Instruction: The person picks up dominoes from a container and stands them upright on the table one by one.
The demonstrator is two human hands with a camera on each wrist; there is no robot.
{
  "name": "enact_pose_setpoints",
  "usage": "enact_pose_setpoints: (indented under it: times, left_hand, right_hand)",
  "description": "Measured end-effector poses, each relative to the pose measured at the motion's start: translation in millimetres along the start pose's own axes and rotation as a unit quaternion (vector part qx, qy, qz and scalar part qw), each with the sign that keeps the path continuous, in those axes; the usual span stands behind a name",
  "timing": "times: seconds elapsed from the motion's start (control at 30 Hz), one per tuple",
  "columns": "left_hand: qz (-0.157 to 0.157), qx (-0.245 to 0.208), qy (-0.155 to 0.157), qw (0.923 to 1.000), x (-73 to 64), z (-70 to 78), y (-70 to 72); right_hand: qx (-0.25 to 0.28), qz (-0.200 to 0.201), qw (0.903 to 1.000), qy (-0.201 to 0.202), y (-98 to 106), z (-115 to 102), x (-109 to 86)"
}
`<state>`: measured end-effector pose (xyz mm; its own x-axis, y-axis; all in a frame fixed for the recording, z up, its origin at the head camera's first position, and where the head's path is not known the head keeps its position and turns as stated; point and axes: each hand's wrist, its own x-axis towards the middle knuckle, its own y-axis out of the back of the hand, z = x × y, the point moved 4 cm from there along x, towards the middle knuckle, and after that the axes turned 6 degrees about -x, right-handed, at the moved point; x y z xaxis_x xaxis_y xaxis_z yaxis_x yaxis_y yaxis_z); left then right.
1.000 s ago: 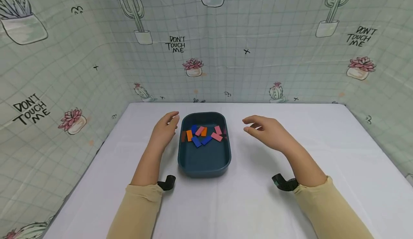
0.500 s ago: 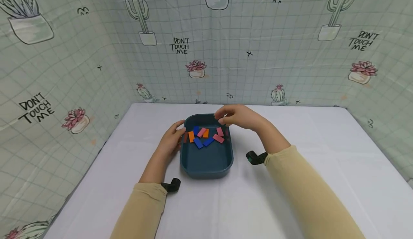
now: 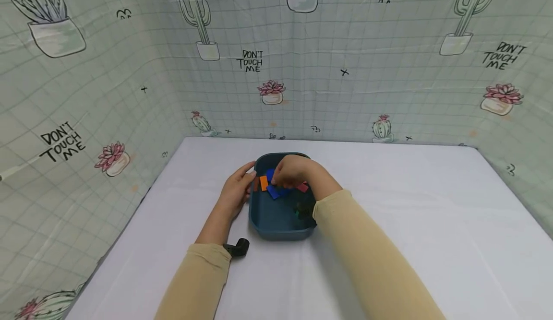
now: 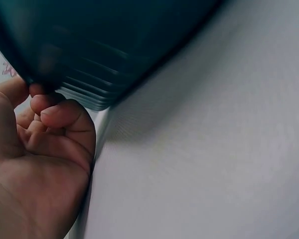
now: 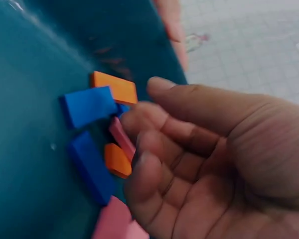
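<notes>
A dark teal plastic bin [image 3: 276,217] stands on the table in the head view, with several small orange, blue and pink blocks towards its far end. At the bin's left side my left hand [image 3: 235,190] pinches the rim, thumb over the edge and fingers against the outer wall. Inside the bin, my right hand [image 3: 295,171] is above the blocks and hides some of them. Its fingers are loosely curled in the right wrist view, thumb apart from them, near a pink block [image 5: 122,137], an orange block [image 5: 114,88] and a blue block [image 5: 89,105]; nothing shows between them.
A white cloth covers the table [image 3: 410,224] around the bin. Behind and at the sides hangs a pale gridded curtain [image 3: 328,104] with cactus prints. A dark wrist camera [image 3: 237,248] sits on the left wrist.
My right hand has moved left, from beside the bin, over its far rim and down to the blocks. My left hand has come against the bin's left side and taken hold of the rim.
</notes>
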<state>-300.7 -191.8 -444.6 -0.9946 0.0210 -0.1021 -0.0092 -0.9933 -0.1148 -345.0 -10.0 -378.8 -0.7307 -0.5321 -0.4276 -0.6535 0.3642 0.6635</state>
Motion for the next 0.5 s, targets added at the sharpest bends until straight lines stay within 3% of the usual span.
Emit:
enact_pose_setpoints:
  times: [0.23,0.5]
  left_hand:
    - [0.005,-0.003,-0.005,1.0,2.3,-2.3,-2.2]
    - [0.001,-0.003,-0.011,0.9999,0.8,-1.0,0.1]
  right_hand:
    - [0.021,-0.013,0.9974,-0.067,-17,12,12.0]
    - [-0.059,0.013,0.9968,-0.053,-24,12,23.4]
